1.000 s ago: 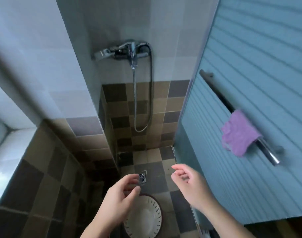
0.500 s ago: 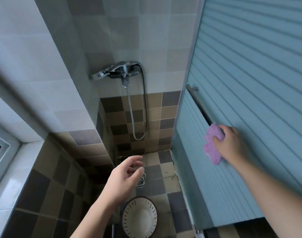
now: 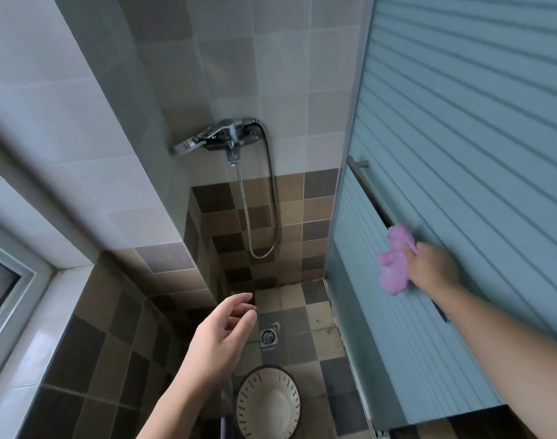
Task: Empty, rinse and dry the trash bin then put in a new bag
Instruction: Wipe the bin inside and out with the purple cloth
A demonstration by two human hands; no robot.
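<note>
A small white trash bin with slotted sides stands upright on the tiled shower floor at the bottom centre, open end towards me. My right hand grips a purple cloth that hangs off the metal bar on the blue sliding door. My left hand hovers above and left of the bin, fingers loosely spread, holding nothing.
A chrome shower mixer with a looping hose is mounted on the back wall. A floor drain lies just beyond the bin. The blue ribbed door closes the right side; a tiled ledge and a window frame run along the left.
My right hand went from in front of me up to the door bar and took hold of the purple cloth, now bunching it. My left hand stayed above the bin.
</note>
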